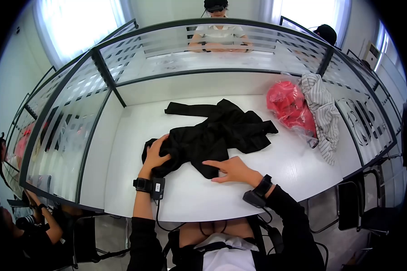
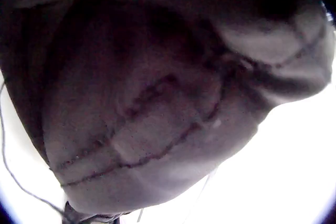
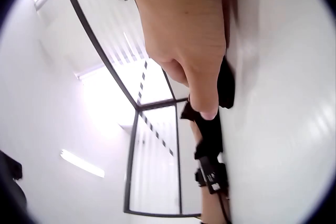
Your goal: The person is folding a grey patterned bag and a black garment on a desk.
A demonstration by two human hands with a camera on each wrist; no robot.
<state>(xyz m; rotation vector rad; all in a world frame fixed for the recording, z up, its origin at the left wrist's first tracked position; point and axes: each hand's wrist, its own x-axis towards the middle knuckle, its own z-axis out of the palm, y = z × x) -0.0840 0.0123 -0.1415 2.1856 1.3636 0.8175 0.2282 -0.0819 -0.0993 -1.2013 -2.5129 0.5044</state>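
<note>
A crumpled black garment [image 1: 217, 131] lies spread across the middle of the white table [image 1: 267, 180]. My left hand [image 1: 157, 151] grips the bunched left end of it, fingers curled over the cloth. In the left wrist view the dark fabric [image 2: 157, 108] with its stitched seams fills nearly the whole frame and hides the hand. My right hand [image 1: 221, 169] lies flat on the table with straight fingers, its fingertips touching the garment's near hem. The right wrist view shows that hand [image 3: 189, 40] from behind, the black cloth [image 3: 211, 129] beyond it and my left wrist band [image 3: 211, 174].
At the right end of the table lie a red bundle in clear plastic [image 1: 287, 108] and a striped garment [image 1: 323, 113]. Frosted glass partitions [image 1: 212, 49] wall the table's left, back and right. A person [image 1: 217, 36] sits behind the far partition. Chairs [image 1: 362, 203] stand at right.
</note>
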